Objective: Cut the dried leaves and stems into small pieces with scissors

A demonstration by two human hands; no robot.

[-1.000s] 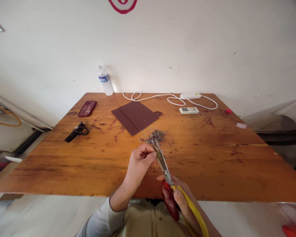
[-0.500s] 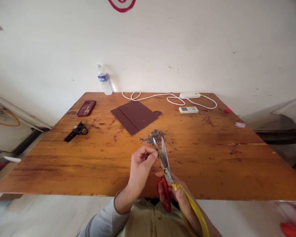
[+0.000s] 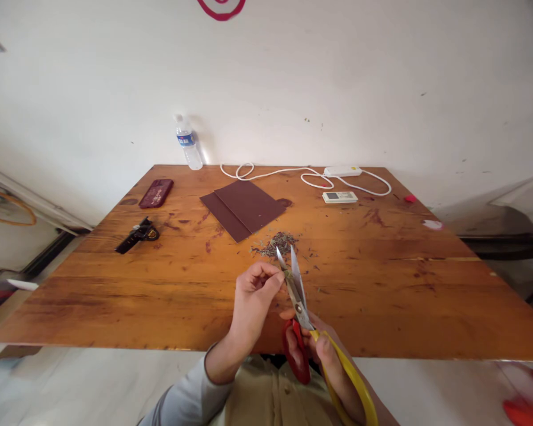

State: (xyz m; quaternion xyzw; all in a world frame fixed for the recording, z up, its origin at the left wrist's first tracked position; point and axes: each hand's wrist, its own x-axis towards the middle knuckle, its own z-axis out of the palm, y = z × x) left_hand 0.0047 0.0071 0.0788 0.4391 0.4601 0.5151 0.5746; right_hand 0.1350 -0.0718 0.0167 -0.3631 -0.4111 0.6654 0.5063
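Note:
My left hand (image 3: 256, 296) is closed in a pinch on a small greenish dried sprig (image 3: 288, 274), which lies between the scissor blades. In my right hand (image 3: 333, 361) are scissors (image 3: 298, 305) with one red and one yellow handle. The blades stand apart and point away from me. Just beyond their tips, a pile of dried clippings (image 3: 279, 243) lies on the wooden table (image 3: 182, 302), with loose bits scattered round it. My left fingertips are close against the left blade and hide part of the sprig.
Two overlapping dark red sheets (image 3: 249, 207) lie behind the pile. To the left are a phone (image 3: 157, 193) and a black strap-like item (image 3: 137, 235). A water bottle (image 3: 188, 145) leans at the wall. A white power strip (image 3: 342, 171) with cord and a remote control (image 3: 339, 197) lie back right.
The red handle has shifted slightly down and outward in my right fingers. My left hand and the pile look almost the same.

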